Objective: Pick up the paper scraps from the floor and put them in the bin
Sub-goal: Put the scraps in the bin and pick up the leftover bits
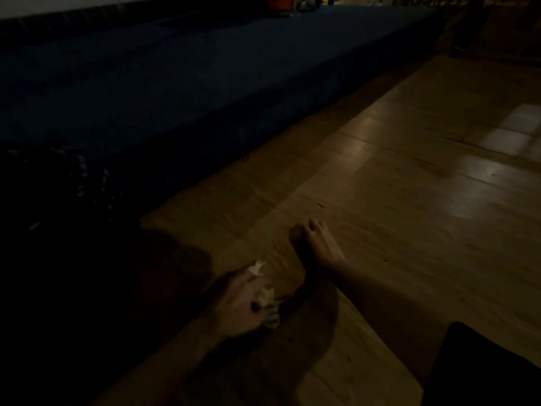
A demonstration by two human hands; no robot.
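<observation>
Dim light was the hazard here: in that gloom any scrap on the floor (409,200) could be overlooked, and the bin was nowhere in view. The left hand (240,303) was closed around a wad of pale scraps (268,297), bits poking out past the knuckles, so a loose grip could shed some on the way. The right hand (314,244) was curled low at the boards, fingertips bunched; whether it pinched anything, I couldn't tell.
</observation>
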